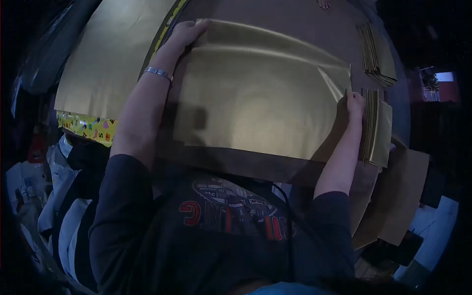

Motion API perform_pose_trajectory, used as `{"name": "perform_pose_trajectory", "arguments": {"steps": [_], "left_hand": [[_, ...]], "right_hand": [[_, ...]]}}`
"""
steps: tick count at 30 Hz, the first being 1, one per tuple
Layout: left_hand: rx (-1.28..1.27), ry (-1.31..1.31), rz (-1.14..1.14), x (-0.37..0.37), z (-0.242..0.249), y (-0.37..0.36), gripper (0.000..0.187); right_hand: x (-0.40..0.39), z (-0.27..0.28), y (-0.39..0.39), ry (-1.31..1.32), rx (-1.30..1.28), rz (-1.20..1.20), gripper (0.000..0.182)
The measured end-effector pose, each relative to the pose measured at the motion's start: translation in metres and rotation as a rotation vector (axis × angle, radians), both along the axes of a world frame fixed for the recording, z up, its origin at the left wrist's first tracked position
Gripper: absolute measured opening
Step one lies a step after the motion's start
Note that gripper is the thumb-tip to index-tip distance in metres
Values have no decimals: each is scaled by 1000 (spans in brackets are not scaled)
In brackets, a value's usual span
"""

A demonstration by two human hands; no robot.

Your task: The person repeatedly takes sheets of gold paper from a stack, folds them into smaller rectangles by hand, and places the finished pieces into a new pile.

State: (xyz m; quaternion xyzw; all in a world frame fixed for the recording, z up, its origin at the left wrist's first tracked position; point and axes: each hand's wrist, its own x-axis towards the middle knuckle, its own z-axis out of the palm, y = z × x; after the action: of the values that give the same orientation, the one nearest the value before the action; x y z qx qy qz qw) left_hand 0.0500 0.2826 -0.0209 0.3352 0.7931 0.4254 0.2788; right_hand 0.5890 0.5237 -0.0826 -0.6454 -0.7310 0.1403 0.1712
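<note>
A large gold paper sheet [255, 108] spreads over the brown table in front of me. At its far left corner, my left hand [189, 33] is closed on the paper, the fingers pinching the edge. My right hand [355, 104] grips the right edge, where a crease runs up to the raised far right corner. Between the hands, the far edge bows upward slightly, and the near edge lies toward my body. Just beyond my right hand stands a stack of folded gold paper [376, 128].
Another folded gold stack [376, 54] lies farther back on the right. On the left, a wide pile of gold sheets [108, 59] rests over yellow patterned paper [88, 128]. Cardboard [400, 196] sits at the lower right. Another person's hand [323, 4] shows at the far edge.
</note>
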Motion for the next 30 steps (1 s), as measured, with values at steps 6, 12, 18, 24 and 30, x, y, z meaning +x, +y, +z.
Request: {"name": "perform_pose_trajectory", "arguments": {"steps": [6, 12, 18, 24, 30], "left_hand": [[-27, -55, -75, 35, 2, -83, 40], [-179, 442, -77, 43, -15, -90, 42], [-51, 14, -126, 48, -20, -97, 25], [-87, 86, -9, 56, -16, -81, 25], [-129, 271, 17, 50, -24, -73, 33]], "right_hand": [[-3, -2, 18, -107, -43, -22, 44], [1, -2, 25, -131, 9, 20, 44], [11, -12, 29, -162, 53, -63, 41], [21, 4, 24, 228, -224, -5, 45], [46, 29, -40, 243, -377, 98, 46]]}}
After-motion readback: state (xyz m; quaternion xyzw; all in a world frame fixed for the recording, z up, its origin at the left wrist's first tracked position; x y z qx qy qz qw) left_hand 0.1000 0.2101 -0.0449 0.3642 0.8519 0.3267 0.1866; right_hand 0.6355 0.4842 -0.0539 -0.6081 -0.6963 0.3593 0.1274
